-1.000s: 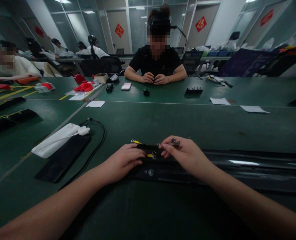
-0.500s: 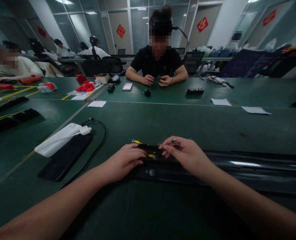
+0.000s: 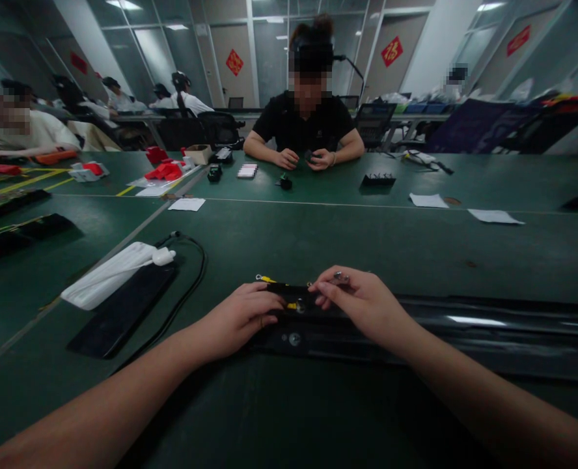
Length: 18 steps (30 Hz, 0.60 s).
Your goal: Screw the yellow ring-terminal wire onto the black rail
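Note:
A long black glossy rail (image 3: pixel 465 320) lies across the table from the middle to the right edge. My left hand (image 3: pixel 243 316) grips its left end, fingers over the top and thumb below. Beside those fingertips, a yellow-sleeved wire lug (image 3: pixel 293 305) lies at a round metal fastener. Another ring lug with a yellow sleeve (image 3: pixel 265 279) sticks out behind the rail's end. Above the rail, my right hand (image 3: pixel 355 293) is closed, with small metal fasteners (image 3: pixel 338 277) tucked in its curled fingers. A tiny brass-coloured bit shows at its fingertips; its kind is unclear.
At the left lie a white power bank (image 3: pixel 106 273), a dark phone (image 3: pixel 123 312) and a looped black cable (image 3: pixel 204 260). Across the table a person in a black shirt (image 3: pixel 301 130) handles small dark parts. Red parts (image 3: pixel 165 170) and paper slips (image 3: pixel 186 204) lie farther off.
The camera view has shifted very slightly. Both hands keep nearly the same pose at the rail.

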Available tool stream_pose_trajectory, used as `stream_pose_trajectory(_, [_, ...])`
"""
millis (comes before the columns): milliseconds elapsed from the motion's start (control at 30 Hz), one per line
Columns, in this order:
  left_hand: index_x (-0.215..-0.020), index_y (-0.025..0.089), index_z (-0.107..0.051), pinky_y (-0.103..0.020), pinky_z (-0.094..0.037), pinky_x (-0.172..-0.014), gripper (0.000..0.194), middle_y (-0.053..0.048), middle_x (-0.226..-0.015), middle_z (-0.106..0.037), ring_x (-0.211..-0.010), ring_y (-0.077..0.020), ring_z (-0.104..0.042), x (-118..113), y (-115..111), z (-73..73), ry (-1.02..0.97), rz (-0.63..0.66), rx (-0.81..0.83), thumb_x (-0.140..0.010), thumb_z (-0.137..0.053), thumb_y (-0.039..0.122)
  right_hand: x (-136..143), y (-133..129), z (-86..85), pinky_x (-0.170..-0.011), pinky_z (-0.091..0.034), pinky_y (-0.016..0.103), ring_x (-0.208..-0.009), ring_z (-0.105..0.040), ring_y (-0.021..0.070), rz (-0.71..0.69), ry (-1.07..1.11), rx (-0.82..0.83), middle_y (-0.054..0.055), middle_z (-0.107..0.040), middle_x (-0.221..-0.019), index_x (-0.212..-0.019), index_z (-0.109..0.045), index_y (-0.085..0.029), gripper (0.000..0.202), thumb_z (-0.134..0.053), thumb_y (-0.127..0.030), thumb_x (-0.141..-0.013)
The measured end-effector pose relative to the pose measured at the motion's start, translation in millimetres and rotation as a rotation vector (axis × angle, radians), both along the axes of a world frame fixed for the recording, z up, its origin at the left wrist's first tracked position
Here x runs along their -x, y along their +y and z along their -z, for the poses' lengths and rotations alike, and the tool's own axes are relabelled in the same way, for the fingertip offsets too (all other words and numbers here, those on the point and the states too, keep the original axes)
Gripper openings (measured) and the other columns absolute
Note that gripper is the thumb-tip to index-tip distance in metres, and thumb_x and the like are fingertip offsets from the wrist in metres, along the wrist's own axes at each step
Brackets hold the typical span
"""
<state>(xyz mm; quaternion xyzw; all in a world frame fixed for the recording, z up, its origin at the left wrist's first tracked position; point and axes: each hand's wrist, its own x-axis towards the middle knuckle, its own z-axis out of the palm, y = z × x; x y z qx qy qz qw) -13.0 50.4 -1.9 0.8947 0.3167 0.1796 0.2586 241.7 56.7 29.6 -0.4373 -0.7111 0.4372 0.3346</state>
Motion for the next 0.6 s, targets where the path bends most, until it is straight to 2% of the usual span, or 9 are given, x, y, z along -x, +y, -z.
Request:
stream_pose_trajectory(300, [-0.109,0.023,-0.061,-0.043,-0.029,-0.11,0.017,-0.002,-0.118,-0.064,-0.119,-0.0208,-0.05,-0.2,0.6,-2.2,0.003,0.004,0.002,-0.097,-0.049,0.02,-1.7,0.7,4.4,-0.07,-0.054,0.033,-0.073,-0.067,0.0167,0.016,0.028,0.029,0.007,-0.071,-0.092,-0.09,-0.064,-0.018,0.014,-0.054,-0.028,-0.091])
stream_pose_trajectory(500, [-0.107,0.023,-0.063,-0.043,-0.028,-0.111,0.016,-0.003,-0.119,-0.064,-0.118,-0.0202,-0.052,1.0,1.0,1.7,-0.012,-0.007,-0.018,-0.097,-0.05,0.021,-1.2,0.7,5.8,-0.07,-0.054,0.032,-0.071,-0.067,0.0162,0.089,0.036,-0.018,0.006,-0.071,-0.087,-0.09,-0.063,-0.017,0.014,-0.054,-0.028,-0.092])
stream_pose_trajectory(600, [-0.108,0.023,-0.062,-0.042,-0.031,-0.109,0.017,-0.003,-0.122,-0.062,-0.119,-0.02,-0.052,1.2,0.7,3.3,-0.017,-0.009,-0.028,-0.097,-0.05,0.02,-1.8,-0.2,5.8,-0.069,-0.054,0.032,-0.072,-0.066,0.0163,0.062,0.072,-0.022,0.006,-0.07,-0.088,-0.09,-0.064,-0.017,0.015,-0.054,-0.028,-0.092])
